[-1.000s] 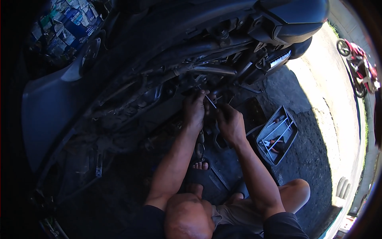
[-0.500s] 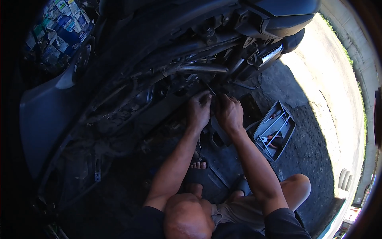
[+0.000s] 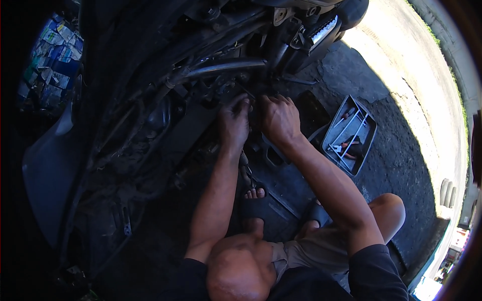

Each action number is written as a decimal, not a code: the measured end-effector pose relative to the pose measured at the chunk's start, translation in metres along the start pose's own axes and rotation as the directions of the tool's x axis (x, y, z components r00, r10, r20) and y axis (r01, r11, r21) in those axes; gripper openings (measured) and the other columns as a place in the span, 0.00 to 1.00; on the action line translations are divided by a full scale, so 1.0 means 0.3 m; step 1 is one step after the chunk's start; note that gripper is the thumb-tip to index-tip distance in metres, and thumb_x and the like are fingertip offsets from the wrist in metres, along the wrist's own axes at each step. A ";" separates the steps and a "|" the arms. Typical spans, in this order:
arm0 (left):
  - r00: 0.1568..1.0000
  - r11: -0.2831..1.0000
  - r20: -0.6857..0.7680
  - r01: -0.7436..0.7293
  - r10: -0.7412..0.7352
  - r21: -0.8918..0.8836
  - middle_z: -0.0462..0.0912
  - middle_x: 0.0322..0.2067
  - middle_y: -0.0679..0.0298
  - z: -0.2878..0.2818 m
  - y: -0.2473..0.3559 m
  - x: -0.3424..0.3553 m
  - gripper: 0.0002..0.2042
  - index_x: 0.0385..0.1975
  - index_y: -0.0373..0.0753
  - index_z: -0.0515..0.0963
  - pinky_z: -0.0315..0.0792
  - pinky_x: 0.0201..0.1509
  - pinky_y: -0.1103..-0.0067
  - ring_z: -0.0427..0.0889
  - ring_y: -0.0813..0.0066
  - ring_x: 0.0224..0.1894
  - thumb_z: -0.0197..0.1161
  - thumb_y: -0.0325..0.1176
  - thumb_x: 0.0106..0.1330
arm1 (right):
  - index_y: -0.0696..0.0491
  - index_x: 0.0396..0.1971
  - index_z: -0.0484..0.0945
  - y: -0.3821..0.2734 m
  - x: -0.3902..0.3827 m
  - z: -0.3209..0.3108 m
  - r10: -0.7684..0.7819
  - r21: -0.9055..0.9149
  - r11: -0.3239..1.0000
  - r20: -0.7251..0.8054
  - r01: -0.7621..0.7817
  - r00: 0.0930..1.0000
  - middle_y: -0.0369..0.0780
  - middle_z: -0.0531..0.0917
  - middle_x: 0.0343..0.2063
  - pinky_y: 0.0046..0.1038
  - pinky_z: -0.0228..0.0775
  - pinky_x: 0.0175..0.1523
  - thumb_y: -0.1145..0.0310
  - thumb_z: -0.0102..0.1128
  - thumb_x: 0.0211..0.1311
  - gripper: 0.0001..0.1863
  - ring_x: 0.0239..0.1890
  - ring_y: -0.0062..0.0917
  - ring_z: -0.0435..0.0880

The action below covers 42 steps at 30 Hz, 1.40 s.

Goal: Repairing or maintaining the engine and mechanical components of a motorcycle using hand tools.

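Below the bent pipe (image 3: 226,66), holds left hand (image 3: 234,120) and right hand (image 3: 280,118) close to a thin rod (image 3: 245,90) slanting from ten toward four o'clock, at twelve from the nearer left fingertips and ten from the right, with fingers curled, too dark to tell whether pinching it.

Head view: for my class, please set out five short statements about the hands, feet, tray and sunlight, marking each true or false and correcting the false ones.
1. The tray is to the right of the right hand. True.
2. The person's feet are bare. False: they are in dark sandals.
3. A thin rod shows near the fingertips of the left hand. True.
4. The right hand lies flat in the tray. False: its fingers are curled, close to the left hand.
5. The tray is in bright sunlight. False: it is in shade; the sunlit ground lies farther right.
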<state>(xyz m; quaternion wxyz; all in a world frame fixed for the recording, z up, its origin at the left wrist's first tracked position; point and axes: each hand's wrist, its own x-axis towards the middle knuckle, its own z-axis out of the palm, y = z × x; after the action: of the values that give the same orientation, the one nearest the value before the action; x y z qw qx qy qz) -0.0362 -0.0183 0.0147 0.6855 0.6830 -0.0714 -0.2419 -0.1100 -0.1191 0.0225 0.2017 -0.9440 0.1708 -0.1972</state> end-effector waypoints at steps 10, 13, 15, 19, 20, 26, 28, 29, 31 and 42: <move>0.875 0.785 -0.066 -0.394 0.479 0.478 0.85 0.38 0.56 -0.024 -0.008 0.014 0.11 0.44 0.31 0.79 0.74 0.47 0.77 0.83 0.70 0.41 0.55 0.27 0.67 | 0.59 0.33 0.75 -0.010 0.048 0.010 0.041 -0.072 0.997 0.038 -0.038 0.998 0.51 0.83 0.28 0.42 0.70 0.48 0.60 0.52 0.57 0.15 0.38 0.46 0.83; 0.811 0.678 -0.015 -0.478 0.585 0.558 0.84 0.38 0.54 -0.043 -0.026 0.039 0.10 0.44 0.32 0.79 0.74 0.47 0.76 0.83 0.69 0.42 0.55 0.27 0.67 | 0.60 0.34 0.77 -0.016 0.063 0.020 0.177 -0.027 0.984 0.216 -0.176 0.960 0.53 0.83 0.31 0.42 0.71 0.49 0.57 0.51 0.58 0.19 0.39 0.48 0.82; 0.789 0.653 -0.005 -0.504 0.614 0.566 0.84 0.38 0.54 -0.058 -0.048 0.055 0.10 0.43 0.32 0.80 0.74 0.47 0.76 0.84 0.68 0.42 0.55 0.27 0.67 | 0.59 0.35 0.79 -0.014 0.081 0.022 0.278 0.111 0.943 0.249 -0.313 0.928 0.53 0.83 0.32 0.40 0.71 0.50 0.57 0.51 0.58 0.19 0.40 0.48 0.82; 0.746 0.615 0.019 -0.564 0.666 0.551 0.84 0.38 0.52 -0.048 -0.042 0.055 0.10 0.41 0.33 0.80 0.75 0.46 0.72 0.83 0.58 0.42 0.56 0.28 0.64 | 0.56 0.36 0.83 0.027 0.101 0.022 0.349 0.407 0.778 0.354 -0.478 0.868 0.52 0.83 0.35 0.38 0.71 0.50 0.57 0.52 0.57 0.19 0.42 0.47 0.82; 0.744 0.613 0.020 -0.565 0.668 0.552 0.84 0.38 0.52 -0.049 -0.041 0.053 0.10 0.41 0.33 0.80 0.75 0.46 0.72 0.83 0.58 0.42 0.56 0.28 0.64 | 0.56 0.36 0.83 0.035 0.104 0.023 0.347 0.410 0.778 0.352 -0.477 0.869 0.52 0.83 0.35 0.38 0.71 0.50 0.57 0.52 0.57 0.19 0.42 0.47 0.82; 0.799 0.748 -0.074 -0.520 0.596 0.412 0.84 0.34 0.56 -0.072 -0.053 0.035 0.09 0.41 0.32 0.80 0.75 0.44 0.76 0.83 0.67 0.38 0.55 0.27 0.65 | 0.55 0.37 0.83 0.051 0.106 0.028 0.255 0.474 0.770 0.383 -0.426 0.888 0.53 0.83 0.34 0.40 0.72 0.48 0.60 0.52 0.59 0.17 0.42 0.46 0.82; 0.835 0.835 -0.142 -0.489 0.532 0.252 0.84 0.34 0.57 -0.094 -0.054 0.026 0.10 0.41 0.30 0.79 0.74 0.43 0.78 0.82 0.72 0.37 0.54 0.27 0.67 | 0.55 0.36 0.83 0.016 0.077 0.005 0.326 0.193 0.904 0.268 -0.382 0.906 0.54 0.83 0.33 0.42 0.73 0.46 0.60 0.52 0.59 0.15 0.40 0.47 0.82; 0.831 0.832 -0.145 -0.494 0.537 0.254 0.84 0.34 0.57 -0.110 -0.062 0.031 0.10 0.41 0.30 0.79 0.74 0.43 0.78 0.82 0.72 0.37 0.54 0.27 0.67 | 0.55 0.36 0.83 -0.006 0.059 -0.007 0.321 0.196 0.905 0.265 -0.376 0.909 0.54 0.83 0.33 0.42 0.73 0.46 0.60 0.52 0.59 0.15 0.40 0.47 0.82; 0.831 0.860 -0.246 -0.439 0.499 0.259 0.84 0.34 0.57 -0.139 -0.073 0.045 0.10 0.41 0.29 0.79 0.74 0.43 0.79 0.82 0.74 0.37 0.54 0.27 0.67 | 0.55 0.33 0.81 -0.038 0.023 -0.025 0.249 0.197 0.937 0.208 -0.290 0.946 0.55 0.82 0.30 0.44 0.74 0.46 0.60 0.52 0.60 0.14 0.36 0.50 0.82; 0.861 0.863 -0.269 -0.308 0.432 0.399 0.84 0.33 0.53 -0.168 -0.093 0.081 0.11 0.39 0.28 0.79 0.74 0.43 0.75 0.83 0.68 0.37 0.55 0.30 0.66 | 0.55 0.27 0.80 -0.082 0.029 0.004 0.132 0.036 0.989 0.207 -0.142 0.970 0.53 0.82 0.24 0.44 0.74 0.39 0.62 0.52 0.58 0.12 0.31 0.48 0.82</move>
<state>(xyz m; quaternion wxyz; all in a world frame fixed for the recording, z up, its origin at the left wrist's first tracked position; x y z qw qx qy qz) 0.0001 0.0180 -0.0210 0.5914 0.7963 -0.1214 0.0378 -0.0959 -0.1010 0.0352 0.2551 -0.9398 0.2090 -0.0895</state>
